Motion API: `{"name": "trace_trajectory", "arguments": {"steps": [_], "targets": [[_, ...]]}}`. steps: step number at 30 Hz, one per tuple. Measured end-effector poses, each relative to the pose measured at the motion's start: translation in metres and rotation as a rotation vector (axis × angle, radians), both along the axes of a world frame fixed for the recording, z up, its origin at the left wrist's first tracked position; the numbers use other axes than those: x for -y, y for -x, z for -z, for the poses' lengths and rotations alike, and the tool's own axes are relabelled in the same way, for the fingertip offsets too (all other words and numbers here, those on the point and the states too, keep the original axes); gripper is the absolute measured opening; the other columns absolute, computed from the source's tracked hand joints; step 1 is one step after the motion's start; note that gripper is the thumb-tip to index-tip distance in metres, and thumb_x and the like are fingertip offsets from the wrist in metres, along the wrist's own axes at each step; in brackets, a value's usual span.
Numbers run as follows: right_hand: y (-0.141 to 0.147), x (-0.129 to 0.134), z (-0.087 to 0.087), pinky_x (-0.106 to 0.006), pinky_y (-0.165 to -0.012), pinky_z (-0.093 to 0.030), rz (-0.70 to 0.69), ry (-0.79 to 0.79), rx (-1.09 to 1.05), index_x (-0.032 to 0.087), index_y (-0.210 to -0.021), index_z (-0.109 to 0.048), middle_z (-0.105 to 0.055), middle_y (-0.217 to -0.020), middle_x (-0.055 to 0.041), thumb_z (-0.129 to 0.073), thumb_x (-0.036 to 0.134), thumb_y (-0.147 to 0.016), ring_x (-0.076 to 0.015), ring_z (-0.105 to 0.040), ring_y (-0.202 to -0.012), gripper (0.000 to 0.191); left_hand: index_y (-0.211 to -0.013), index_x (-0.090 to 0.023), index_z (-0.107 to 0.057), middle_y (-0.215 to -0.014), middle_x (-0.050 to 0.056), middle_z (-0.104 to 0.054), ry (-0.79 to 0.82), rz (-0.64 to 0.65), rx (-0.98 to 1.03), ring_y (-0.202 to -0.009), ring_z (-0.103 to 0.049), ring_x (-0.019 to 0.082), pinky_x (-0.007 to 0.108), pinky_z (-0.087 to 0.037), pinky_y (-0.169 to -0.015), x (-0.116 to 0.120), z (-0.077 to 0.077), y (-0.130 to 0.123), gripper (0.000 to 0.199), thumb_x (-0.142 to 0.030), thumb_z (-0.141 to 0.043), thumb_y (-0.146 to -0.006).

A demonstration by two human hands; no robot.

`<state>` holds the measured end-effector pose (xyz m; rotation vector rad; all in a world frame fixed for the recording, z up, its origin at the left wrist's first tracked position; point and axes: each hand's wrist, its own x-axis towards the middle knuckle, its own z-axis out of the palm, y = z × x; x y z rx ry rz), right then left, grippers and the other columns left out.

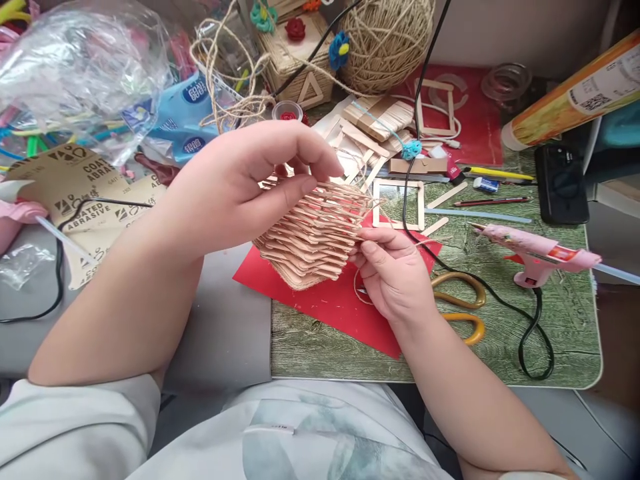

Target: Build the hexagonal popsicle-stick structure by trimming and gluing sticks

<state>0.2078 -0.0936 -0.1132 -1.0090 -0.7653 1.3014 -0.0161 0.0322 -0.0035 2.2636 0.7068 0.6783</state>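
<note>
A basket of stacked craft sticks (310, 233), bound with twine along its lower edge, is held tilted above a red sheet (320, 313). My left hand (255, 180) is closed over its upper left part, thumb on the near side and fingers partly hidden behind. At its right side, my right hand (395, 267) pinches a thin strand of twine (433, 240) close to the stick ends. A loop of that twine hangs under the right fingers. Orange-handled scissors (467, 327) lie beside the right wrist, their blades mostly hidden.
A pink glue gun (540, 250) with a black cord rests on the right. Behind are a twine ball (385, 40), stick frames (399, 205), a black phone (561, 183) and a pencil (493, 201). Plastic bags (85, 67) and sandpaper (100, 180) crowd the left.
</note>
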Motion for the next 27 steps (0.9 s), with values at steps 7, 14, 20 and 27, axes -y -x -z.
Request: {"name": "trace_trajectory", "arguments": {"steps": [7, 14, 20, 27], "targets": [[-0.001, 0.017, -0.022, -0.039, -0.085, -0.070, 0.246, -0.370, 0.557, 0.031, -0.111, -0.083, -0.083, -0.106, -0.0029, -0.078, 0.014, -0.095, -0.0210, -0.080, -0.096, 0.024, -0.122, -0.021, -0.070, -0.114, 0.004, -0.075, 0.040, 0.012, 0.034, -0.099, -0.070, 0.016, 0.032, -0.059, -0.091, 0.001, 0.001, 0.001, 0.018, -0.019, -0.062, -0.106], [0.004, 0.020, -0.035, -0.041, -0.089, -0.067, 0.242, -0.461, 0.725, 0.034, -0.113, -0.082, -0.083, -0.108, -0.0020, -0.077, 0.004, -0.090, -0.0214, -0.078, -0.099, 0.038, -0.118, -0.029, -0.072, -0.116, 0.004, -0.077, 0.040, -0.022, 0.002, -0.107, -0.074, 0.024, 0.040, -0.062, -0.096, 0.006, 0.000, -0.001, 0.016, -0.029, -0.065, -0.104], [0.014, 0.019, -0.017, -0.035, -0.087, -0.064, 0.213, -0.229, 0.394, 0.033, -0.103, -0.084, -0.076, -0.102, -0.0021, -0.080, 0.016, -0.092, -0.0178, -0.074, -0.097, 0.021, -0.120, -0.026, -0.071, -0.117, 0.005, -0.077, 0.064, 0.003, 0.034, -0.108, -0.073, 0.021, 0.035, -0.061, -0.098, 0.002, 0.003, 0.001, 0.018, -0.021, -0.063, -0.104], [0.011, 0.015, -0.001, -0.036, -0.098, -0.064, 0.105, -0.088, 0.149, 0.033, -0.102, -0.084, -0.078, -0.109, -0.0021, -0.085, 0.028, -0.091, -0.0181, -0.075, -0.107, 0.012, -0.119, -0.022, -0.072, -0.110, 0.007, -0.076, 0.107, 0.062, 0.142, -0.101, -0.070, 0.018, 0.036, -0.061, -0.091, -0.008, 0.011, 0.004, 0.018, -0.021, -0.067, -0.103]]}}
